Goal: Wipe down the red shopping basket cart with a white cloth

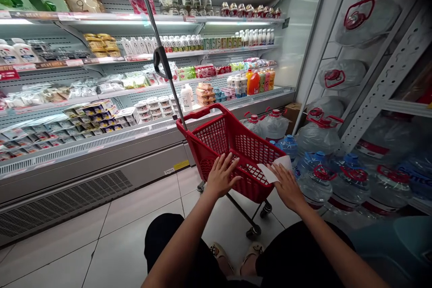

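Note:
A red plastic shopping cart basket (248, 144) stands on a wheeled frame right in front of my knees. Over its near side is my left hand (221, 175), fingers spread and nothing in them; whether it touches the rim I cannot tell. My right hand (286, 184) is at the basket's right corner, gripping a white wipe (269, 173) against the rim. Part of the wipe sticks out on either side of the fingers, and the thumb is mostly hidden. The inside of the basket shows only in part.
An open fridge (162, 157) with packed dairy shelves runs along the left and back. Large water bottles (315, 184) crowd the floor at right, beside a metal rack (367, 81). A tall pole (165, 60) rises from the cart's left corner. Pale tiles (135, 234) cover the floor.

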Available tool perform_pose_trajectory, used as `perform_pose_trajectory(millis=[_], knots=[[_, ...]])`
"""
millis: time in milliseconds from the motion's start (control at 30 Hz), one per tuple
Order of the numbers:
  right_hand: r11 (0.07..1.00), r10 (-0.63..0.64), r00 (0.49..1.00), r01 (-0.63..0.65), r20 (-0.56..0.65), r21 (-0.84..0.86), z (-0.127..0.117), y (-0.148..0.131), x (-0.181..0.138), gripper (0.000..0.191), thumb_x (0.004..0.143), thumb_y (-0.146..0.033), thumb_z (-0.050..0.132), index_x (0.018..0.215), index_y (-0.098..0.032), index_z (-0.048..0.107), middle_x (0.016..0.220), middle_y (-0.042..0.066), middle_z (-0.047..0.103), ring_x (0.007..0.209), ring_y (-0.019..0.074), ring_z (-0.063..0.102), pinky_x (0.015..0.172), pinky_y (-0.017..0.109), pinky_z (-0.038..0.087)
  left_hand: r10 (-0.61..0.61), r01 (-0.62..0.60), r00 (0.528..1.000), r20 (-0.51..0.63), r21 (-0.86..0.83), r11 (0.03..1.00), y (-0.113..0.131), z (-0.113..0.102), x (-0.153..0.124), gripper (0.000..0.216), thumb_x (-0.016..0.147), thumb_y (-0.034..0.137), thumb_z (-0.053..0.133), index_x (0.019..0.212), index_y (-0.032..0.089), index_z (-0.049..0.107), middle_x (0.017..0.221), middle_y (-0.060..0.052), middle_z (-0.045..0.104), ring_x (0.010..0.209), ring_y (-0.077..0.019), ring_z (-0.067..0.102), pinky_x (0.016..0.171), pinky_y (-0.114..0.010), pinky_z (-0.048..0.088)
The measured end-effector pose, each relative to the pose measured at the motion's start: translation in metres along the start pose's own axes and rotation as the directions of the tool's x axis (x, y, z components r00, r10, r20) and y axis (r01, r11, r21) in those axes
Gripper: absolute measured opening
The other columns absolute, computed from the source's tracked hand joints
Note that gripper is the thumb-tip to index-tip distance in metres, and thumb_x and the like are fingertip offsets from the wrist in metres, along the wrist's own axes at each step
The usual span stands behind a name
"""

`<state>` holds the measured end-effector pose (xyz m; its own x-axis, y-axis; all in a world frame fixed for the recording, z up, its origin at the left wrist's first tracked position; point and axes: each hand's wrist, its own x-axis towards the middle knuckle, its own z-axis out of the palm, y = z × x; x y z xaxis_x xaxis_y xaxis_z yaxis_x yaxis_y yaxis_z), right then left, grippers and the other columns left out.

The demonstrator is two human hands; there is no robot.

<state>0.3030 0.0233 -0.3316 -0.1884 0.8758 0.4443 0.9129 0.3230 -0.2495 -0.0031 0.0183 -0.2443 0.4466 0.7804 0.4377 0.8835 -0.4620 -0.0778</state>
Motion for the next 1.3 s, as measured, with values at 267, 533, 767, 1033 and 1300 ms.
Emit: perform_pose_trajectory(millis=[267, 533, 767, 1033, 1300], knots=[[0.990, -0.132, 0.988, 0.128, -0.083, -0.051, -0.011, -0.074, -0.001, 0.080, 0.095, -0.020, 0.038, 0.169, -0.029, 0.008, 0.164, 0.005, 0.044, 0.146, 0.0271, 0.044, 0.123, 0.052, 0.032, 0.009, -0.010, 1.000, -0.024, -0.032, 0.999, 0.056, 0.006, -0.007, 0.105, 0.088, 0.053, 0.070, 0.169, 0.026, 0.010, 0.176, -0.004, 0.012, 0.160, -0.0367, 0.017, 0.131, -0.055, 0.017], [0.986, -0.160, 0.984, 0.157, -0.073, -0.051, -0.022, -0.032, 0.006, 0.082, 0.090, -0.016, 0.038, 0.167, -0.036, 0.019, 0.162, 0.000, 0.047, 0.141, 0.0264, 0.048, 0.122, 0.050, 0.032, -0.059, 0.061, 0.996, -0.068, 0.026, 0.998, -0.010, -0.034, -0.006, 0.067, 0.103, 0.051, 0.051, 0.164, 0.044, 0.024, 0.167, 0.003, 0.037, 0.155, -0.0297, 0.034, 0.126, -0.069, -0.012], [0.998, 0.057, 0.990, -0.058, -0.126, -0.007, -0.001, 0.001, 0.019, 0.067, 0.099, -0.025, 0.026, 0.165, -0.031, 0.027, 0.158, 0.005, 0.050, 0.148, 0.0292, 0.041, 0.124, 0.061, 0.024, -0.200, 0.212, 0.964, -0.172, 0.054, 0.976, -0.028, -0.060, -0.004, 0.057, 0.103, 0.052, 0.051, 0.158, 0.043, 0.040, 0.162, 0.002, 0.047, 0.152, -0.0368, 0.039, 0.119, -0.079, -0.016], [0.971, -0.214, 0.966, 0.226, -0.147, 0.072, 0.013, -0.117, 0.055, 0.080, 0.095, -0.020, 0.036, 0.169, -0.028, 0.007, 0.161, 0.007, 0.047, 0.150, 0.0299, 0.037, 0.127, 0.059, 0.018, -0.235, 0.236, 0.954, -0.185, -0.017, 0.972, 0.020, -0.051, -0.009, 0.048, 0.105, 0.039, 0.048, 0.152, 0.039, 0.050, 0.156, 0.003, 0.053, 0.148, -0.0346, 0.044, 0.117, -0.079, -0.021], [0.946, -0.307, 0.946, 0.315, -0.105, 0.074, 0.008, -0.097, 0.055, 0.073, 0.100, -0.020, 0.031, 0.169, -0.029, 0.008, 0.159, 0.006, 0.047, 0.150, 0.0246, 0.037, 0.129, 0.052, 0.016, -0.156, 0.173, 0.974, -0.163, 0.098, 0.980, -0.018, -0.092, -0.016, 0.054, 0.105, 0.036, 0.044, 0.158, 0.038, 0.042, 0.168, 0.000, 0.036, 0.154, -0.0324, 0.036, 0.126, -0.072, -0.001]])
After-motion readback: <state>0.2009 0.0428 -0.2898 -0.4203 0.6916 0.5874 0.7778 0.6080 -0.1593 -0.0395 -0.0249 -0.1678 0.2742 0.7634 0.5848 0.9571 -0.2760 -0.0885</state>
